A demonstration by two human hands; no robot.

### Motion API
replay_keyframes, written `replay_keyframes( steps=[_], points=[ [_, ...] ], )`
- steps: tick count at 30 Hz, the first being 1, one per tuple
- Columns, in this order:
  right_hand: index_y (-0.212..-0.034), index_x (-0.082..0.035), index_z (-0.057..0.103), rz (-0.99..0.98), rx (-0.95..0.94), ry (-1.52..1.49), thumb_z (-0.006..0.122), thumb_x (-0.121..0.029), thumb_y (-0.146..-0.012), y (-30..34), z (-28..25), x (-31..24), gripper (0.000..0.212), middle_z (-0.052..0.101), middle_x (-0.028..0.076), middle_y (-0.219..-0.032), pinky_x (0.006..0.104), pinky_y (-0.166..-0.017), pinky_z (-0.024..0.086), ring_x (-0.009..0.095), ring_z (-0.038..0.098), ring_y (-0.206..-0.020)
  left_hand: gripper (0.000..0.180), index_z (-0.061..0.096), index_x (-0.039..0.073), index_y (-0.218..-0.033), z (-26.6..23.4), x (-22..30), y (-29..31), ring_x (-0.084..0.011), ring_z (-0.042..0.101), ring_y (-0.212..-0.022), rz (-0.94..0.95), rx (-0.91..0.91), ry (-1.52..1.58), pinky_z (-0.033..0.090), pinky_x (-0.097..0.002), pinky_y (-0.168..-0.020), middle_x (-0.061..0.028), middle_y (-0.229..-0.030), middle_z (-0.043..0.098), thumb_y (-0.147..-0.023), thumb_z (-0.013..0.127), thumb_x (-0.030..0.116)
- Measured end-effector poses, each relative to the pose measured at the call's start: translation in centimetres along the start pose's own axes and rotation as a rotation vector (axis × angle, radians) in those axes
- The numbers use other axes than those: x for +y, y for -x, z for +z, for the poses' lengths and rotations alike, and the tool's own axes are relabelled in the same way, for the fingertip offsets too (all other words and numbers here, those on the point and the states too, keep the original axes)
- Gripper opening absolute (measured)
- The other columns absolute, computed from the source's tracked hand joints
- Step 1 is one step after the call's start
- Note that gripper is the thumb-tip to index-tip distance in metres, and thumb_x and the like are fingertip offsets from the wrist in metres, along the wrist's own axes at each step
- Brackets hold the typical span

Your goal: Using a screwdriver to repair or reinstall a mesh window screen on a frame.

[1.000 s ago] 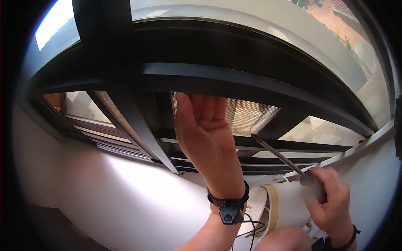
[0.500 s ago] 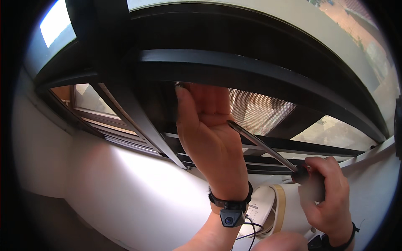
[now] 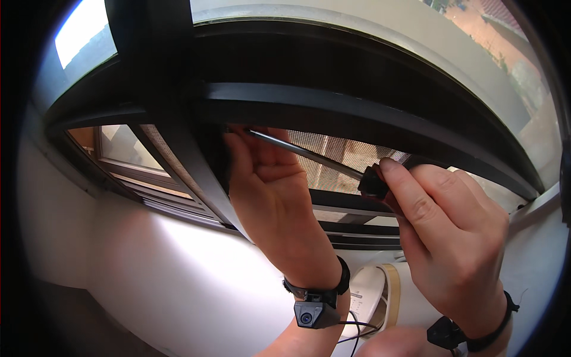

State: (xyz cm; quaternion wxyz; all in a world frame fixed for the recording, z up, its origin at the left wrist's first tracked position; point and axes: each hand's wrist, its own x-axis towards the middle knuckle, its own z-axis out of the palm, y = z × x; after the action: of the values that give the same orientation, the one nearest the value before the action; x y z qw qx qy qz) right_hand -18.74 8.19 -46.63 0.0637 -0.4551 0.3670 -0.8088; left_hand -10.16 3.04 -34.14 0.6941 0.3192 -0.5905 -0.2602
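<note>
My right hand (image 3: 455, 229) is wrapped round the dark handle of a screwdriver (image 3: 315, 158), index finger and thumb toward the shaft. The shaft slants up and left, and its tip lies beside the fingertips of my left hand (image 3: 273, 196). That hand is raised, palm in view, with thumb and bent fingers at the underside of the black window frame (image 3: 357, 107). A small thing seems to sit at the thumb tip, too dark to make out. Behind the shaft and fingers is a mesh screen (image 3: 342, 152).
A thick black upright bar (image 3: 157, 65) crosses the frame on the left. Below stretches a white ledge (image 3: 196, 256). Near my forearms are a white cylindrical container (image 3: 410, 297), a flat white device (image 3: 364, 291) and dark cables (image 3: 357, 324). Each wrist wears a strapped black camera (image 3: 315, 312).
My right hand has moved up and left, bringing the screwdriver tip from beside my left palm to the left fingertips. My left hand has shifted slightly left, and the view has moved a little.
</note>
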Motion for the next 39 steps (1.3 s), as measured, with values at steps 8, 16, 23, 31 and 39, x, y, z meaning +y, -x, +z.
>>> replay_keyframes(
  steps=[8, 16, 23, 31, 39],
  points=[
    [-0.095, 0.000, 0.065, 0.075, -0.085, -0.030, 0.064, 0.008, -0.057, -0.2, -0.1, 0.2, 0.039, 0.057, 0.008, -0.078, 0.0296, -0.049, 0.043, 0.021, 0.053, -0.059, 0.014, 0.056, 0.001, -0.096, -0.9, 1.3, -0.5, -0.0141, 0.061, -0.081, -0.060, -0.135, -0.053, 0.052, -0.0257, -0.079, -0.0086, -0.091, 0.063, -0.091, 0.047, 0.010],
    [-0.096, -0.001, 0.064, 0.096, -0.042, -0.079, 0.065, 0.005, -0.059, -0.2, 0.2, 0.1, 0.037, 0.057, 0.008, -0.079, 0.0305, -0.049, 0.043, 0.022, 0.054, -0.060, 0.012, 0.057, 0.001, -0.092, -1.0, 1.6, -0.9, -0.0139, 0.061, -0.075, -0.063, -0.137, -0.065, 0.052, -0.0227, -0.072, -0.0088, -0.087, 0.063, -0.090, 0.048, 0.008],
    [-0.096, 0.000, 0.063, 0.101, -0.046, -0.115, 0.065, 0.004, -0.061, -0.3, 0.1, 0.2, 0.036, 0.056, 0.007, -0.077, 0.0291, -0.049, 0.043, 0.020, 0.054, -0.061, 0.011, 0.058, 0.001, -0.089, -1.8, 1.0, -1.3, -0.0138, 0.061, -0.072, 0.118, -0.235, -0.311, 0.051, -0.0210, -0.069, -0.0080, -0.084, 0.063, -0.089, 0.049, 0.008],
    [-0.097, 0.002, 0.063, -0.023, -0.086, 0.078, 0.059, -0.004, -0.059, -1.3, -0.5, -0.5, 0.039, 0.053, 0.006, -0.075, 0.0260, -0.043, 0.039, 0.016, 0.049, -0.056, 0.021, 0.048, -0.002, -0.107, -3.7, 1.2, -1.1, -0.0083, 0.047, -0.089, 0.027, -0.390, -0.160, 0.037, -0.0245, -0.084, -0.0038, -0.095, 0.052, -0.094, 0.041, 0.013],
    [-0.098, 0.001, 0.063, -0.065, -0.075, 0.164, 0.057, -0.008, -0.060, -0.5, -0.2, -0.9, 0.039, 0.051, 0.004, -0.075, 0.0239, -0.042, 0.036, 0.014, 0.046, -0.057, 0.020, 0.050, -0.001, -0.105, -2.2, 1.5, -1.1, -0.0089, 0.049, -0.087, -0.108, -0.283, 0.010, 0.039, -0.0240, -0.082, -0.0041, -0.094, 0.054, -0.094, 0.042, 0.014]
  ],
)
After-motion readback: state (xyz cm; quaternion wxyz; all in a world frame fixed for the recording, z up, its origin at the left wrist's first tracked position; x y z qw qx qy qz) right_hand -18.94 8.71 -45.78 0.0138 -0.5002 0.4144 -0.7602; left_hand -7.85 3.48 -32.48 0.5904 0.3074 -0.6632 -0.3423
